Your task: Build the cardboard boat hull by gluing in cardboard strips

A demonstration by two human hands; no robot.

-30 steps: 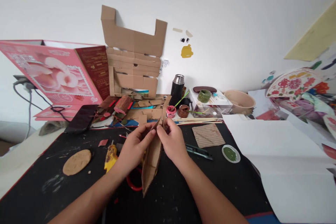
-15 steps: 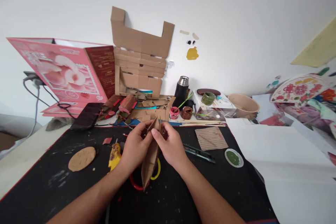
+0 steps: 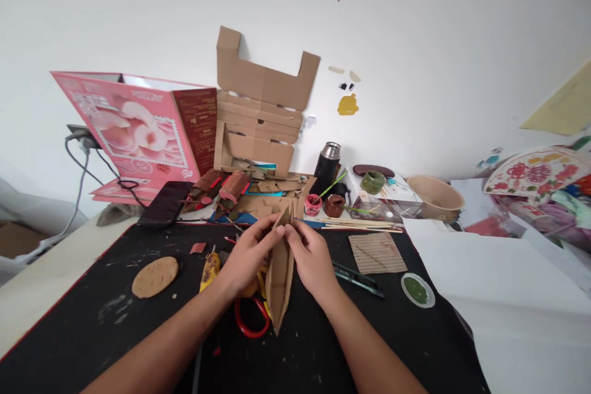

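Between my two hands is a narrow, boat-shaped piece of folded cardboard (image 3: 279, 283), its pointed end toward me. My left hand (image 3: 253, 253) pinches its left wall near the far end. Fingers of my right hand (image 3: 311, 258) close on the right wall at the same height, with both thumbs almost meeting over the top. Beneath the cardboard lie scissors (image 3: 252, 333) with a red handle loop, partly hidden. A yellow glue gun (image 3: 210, 268) rests beside my left wrist, mostly covered by the forearm.
A cardboard oval (image 3: 155, 277) lies at left on the black mat (image 3: 152, 338). To the right are a green utility knife (image 3: 360, 281), a corrugated square (image 3: 377, 252) and a lid with green paint (image 3: 418, 290). Paint jars and a black flask (image 3: 327, 166) stand behind.
The view has shifted left, so everything sits further right. The cardboard piece now stands more upright, and more of the red scissor loop shows. Both hands keep their hold.
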